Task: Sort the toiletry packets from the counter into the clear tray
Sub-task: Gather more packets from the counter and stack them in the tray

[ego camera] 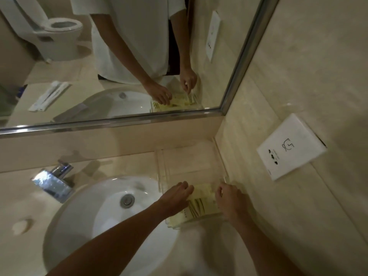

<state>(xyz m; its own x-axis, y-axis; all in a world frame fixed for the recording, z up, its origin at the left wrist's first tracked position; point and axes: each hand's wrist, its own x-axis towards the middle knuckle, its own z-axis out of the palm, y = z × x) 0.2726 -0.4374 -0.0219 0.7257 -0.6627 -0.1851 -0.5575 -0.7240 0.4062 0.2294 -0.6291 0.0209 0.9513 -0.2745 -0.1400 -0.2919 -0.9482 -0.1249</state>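
Packets (203, 202) of pale yellow colour lie inside the clear tray (191, 160), in its near part, and the tray stands on the bench (83, 166) in the corner, just right of the white sink (103, 212) and below the mirror (119, 56). The left hand (177, 198) rests on the left side of the packets, its fingers (186, 186) curled downward and close together over them. The right hand (231, 200) is at the right side of the tray, and its fingers (219, 191) are bent and seem to pinch the edge of a packet; the blur does not allow to be sure. A chrome tap (53, 181) stands left of the tray, behind the sink. A white card (290, 148) is on the right wall
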